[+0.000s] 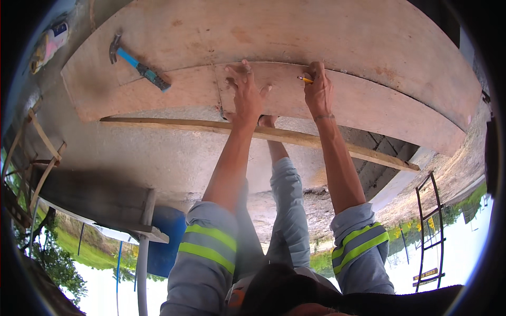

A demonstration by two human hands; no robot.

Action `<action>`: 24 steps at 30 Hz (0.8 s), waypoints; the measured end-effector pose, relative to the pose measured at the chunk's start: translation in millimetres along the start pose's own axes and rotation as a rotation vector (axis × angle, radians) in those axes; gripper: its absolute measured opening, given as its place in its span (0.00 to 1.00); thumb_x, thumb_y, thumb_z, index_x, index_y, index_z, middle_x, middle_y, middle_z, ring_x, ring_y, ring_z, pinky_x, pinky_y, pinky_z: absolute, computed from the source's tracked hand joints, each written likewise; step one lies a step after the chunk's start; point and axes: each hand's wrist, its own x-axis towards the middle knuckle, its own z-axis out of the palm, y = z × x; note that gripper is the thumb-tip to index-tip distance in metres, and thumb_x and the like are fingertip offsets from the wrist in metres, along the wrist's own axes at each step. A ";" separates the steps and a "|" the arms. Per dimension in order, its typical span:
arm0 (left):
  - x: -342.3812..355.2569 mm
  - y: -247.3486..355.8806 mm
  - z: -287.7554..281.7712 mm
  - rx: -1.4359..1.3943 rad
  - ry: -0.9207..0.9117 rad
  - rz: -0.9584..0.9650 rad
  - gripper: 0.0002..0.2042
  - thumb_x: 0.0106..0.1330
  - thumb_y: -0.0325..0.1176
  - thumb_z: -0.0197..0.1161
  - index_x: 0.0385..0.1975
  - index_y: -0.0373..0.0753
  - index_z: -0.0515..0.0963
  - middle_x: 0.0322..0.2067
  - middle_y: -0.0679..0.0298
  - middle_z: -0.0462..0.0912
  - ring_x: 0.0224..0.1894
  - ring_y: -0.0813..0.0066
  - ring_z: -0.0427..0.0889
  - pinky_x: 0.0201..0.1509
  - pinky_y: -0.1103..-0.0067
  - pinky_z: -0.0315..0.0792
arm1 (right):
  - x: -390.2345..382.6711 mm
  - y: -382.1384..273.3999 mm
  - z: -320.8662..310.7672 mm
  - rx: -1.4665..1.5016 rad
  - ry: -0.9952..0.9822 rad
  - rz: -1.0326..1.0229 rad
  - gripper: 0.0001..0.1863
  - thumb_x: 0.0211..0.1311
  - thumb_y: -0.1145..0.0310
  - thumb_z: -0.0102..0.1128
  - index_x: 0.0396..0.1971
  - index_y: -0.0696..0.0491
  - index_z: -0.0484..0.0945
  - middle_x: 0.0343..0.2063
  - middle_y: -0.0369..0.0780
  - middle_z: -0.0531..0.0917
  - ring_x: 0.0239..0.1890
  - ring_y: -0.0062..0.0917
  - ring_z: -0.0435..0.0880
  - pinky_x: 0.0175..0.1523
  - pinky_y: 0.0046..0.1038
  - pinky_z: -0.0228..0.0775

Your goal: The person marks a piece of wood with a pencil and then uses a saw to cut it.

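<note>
– Head view, hands: what do you find?
– I find the left hand (245, 97) with fingers spread on the narrow plywood strip (379, 108), near its seam; the right hand (319, 96) pinches a yellow pencil (305, 80) over that strip, close to its edge against the large plywood board (295, 31).
– Risks?
– I judge that light pressure from the spread fingers could let the strip shift, sending the pencil astray.
– Obstructions?
– I note a hammer (138, 64) lying leftward on the plywood, apart from both hands; a timber batten (298, 138) crosses beneath both forearms.
</note>
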 end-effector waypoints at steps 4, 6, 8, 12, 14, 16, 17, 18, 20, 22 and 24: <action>-0.6 -5.4 2.4 0.030 0.105 0.106 0.50 0.58 0.45 0.72 0.75 0.42 0.44 0.65 0.18 0.37 0.68 0.25 0.51 0.62 0.56 0.72 | 1.6 3.3 1.5 -0.076 0.043 -0.084 0.13 0.57 0.76 0.61 0.40 0.49 0.71 0.33 0.45 0.84 0.36 0.49 0.83 0.37 0.47 0.72; 0.7 -4.7 3.5 -0.079 0.060 0.041 0.49 0.58 0.43 0.72 0.74 0.40 0.46 0.68 0.24 0.41 0.70 0.26 0.46 0.66 0.53 0.67 | 12.7 3.8 -2.4 -0.107 -0.022 -0.093 0.13 0.57 0.75 0.61 0.40 0.48 0.70 0.32 0.46 0.84 0.36 0.50 0.82 0.36 0.47 0.72; 1.9 -6.3 4.5 -0.063 0.083 0.074 0.48 0.58 0.41 0.72 0.74 0.39 0.46 0.69 0.29 0.43 0.71 0.27 0.43 0.68 0.52 0.63 | 15.4 -0.2 -4.2 -0.149 -0.054 -0.059 0.12 0.57 0.75 0.60 0.40 0.48 0.71 0.31 0.46 0.84 0.35 0.50 0.82 0.36 0.48 0.72; 2.9 -10.2 4.0 -0.079 0.075 0.073 0.46 0.59 0.38 0.71 0.73 0.35 0.48 0.71 0.39 0.48 0.73 0.31 0.34 0.72 0.51 0.56 | 20.3 -11.5 -5.2 -0.244 -0.136 -0.008 0.10 0.58 0.74 0.58 0.38 0.48 0.71 0.28 0.48 0.84 0.34 0.51 0.82 0.35 0.49 0.71; 4.9 -7.3 3.1 -0.127 0.044 0.047 0.46 0.59 0.38 0.71 0.73 0.34 0.47 0.71 0.39 0.48 0.73 0.30 0.34 0.71 0.50 0.57 | 22.0 -5.5 -0.5 -0.243 -0.109 -0.027 0.09 0.58 0.74 0.59 0.37 0.48 0.70 0.27 0.48 0.84 0.34 0.51 0.82 0.35 0.49 0.71; 2.8 -4.9 8.9 -0.179 0.001 0.019 0.46 0.59 0.37 0.71 0.73 0.34 0.47 0.71 0.38 0.47 0.73 0.30 0.34 0.70 0.50 0.59 | 19.1 -0.2 2.5 -0.250 -0.084 -0.037 0.09 0.58 0.73 0.59 0.37 0.48 0.70 0.27 0.48 0.84 0.34 0.51 0.82 0.35 0.49 0.71; 2.3 -3.0 12.6 -0.135 0.038 0.040 0.46 0.60 0.36 0.70 0.73 0.33 0.46 0.71 0.38 0.47 0.73 0.29 0.35 0.69 0.50 0.60 | 17.4 2.3 4.7 -0.222 -0.041 -0.026 0.09 0.58 0.73 0.59 0.37 0.49 0.70 0.28 0.49 0.84 0.34 0.52 0.82 0.35 0.49 0.71; 2.5 -2.2 15.0 -0.089 0.077 0.059 0.46 0.60 0.36 0.70 0.73 0.32 0.46 0.71 0.38 0.47 0.72 0.28 0.36 0.68 0.50 0.61 | 15.7 1.7 8.0 -0.190 0.002 -0.017 0.09 0.59 0.73 0.59 0.37 0.50 0.70 0.28 0.49 0.84 0.33 0.52 0.82 0.34 0.48 0.70; 6.3 0.0 19.9 -0.093 0.106 0.049 0.46 0.60 0.36 0.70 0.73 0.38 0.45 0.70 0.32 0.40 0.70 0.21 0.40 0.64 0.50 0.68 | 12.8 2.3 11.7 -0.118 0.055 0.016 0.09 0.60 0.71 0.60 0.37 0.51 0.70 0.28 0.50 0.83 0.33 0.51 0.83 0.34 0.47 0.71; -1.1 -1.0 21.8 -0.087 0.134 0.025 0.46 0.60 0.36 0.70 0.74 0.43 0.45 0.69 0.27 0.33 0.67 0.15 0.43 0.59 0.50 0.74 | 0.7 -1.0 11.2 -0.039 0.095 0.053 0.09 0.62 0.69 0.60 0.38 0.53 0.70 0.27 0.50 0.83 0.33 0.50 0.83 0.34 0.45 0.71; -11.3 -3.3 16.9 -0.048 0.202 0.014 0.43 0.62 0.34 0.68 0.73 0.35 0.47 0.72 0.40 0.47 0.70 0.25 0.48 0.68 0.54 0.64 | -25.1 -9.4 0.3 0.031 0.117 0.145 0.13 0.65 0.66 0.62 0.39 0.56 0.69 0.25 0.49 0.81 0.30 0.48 0.82 0.34 0.43 0.71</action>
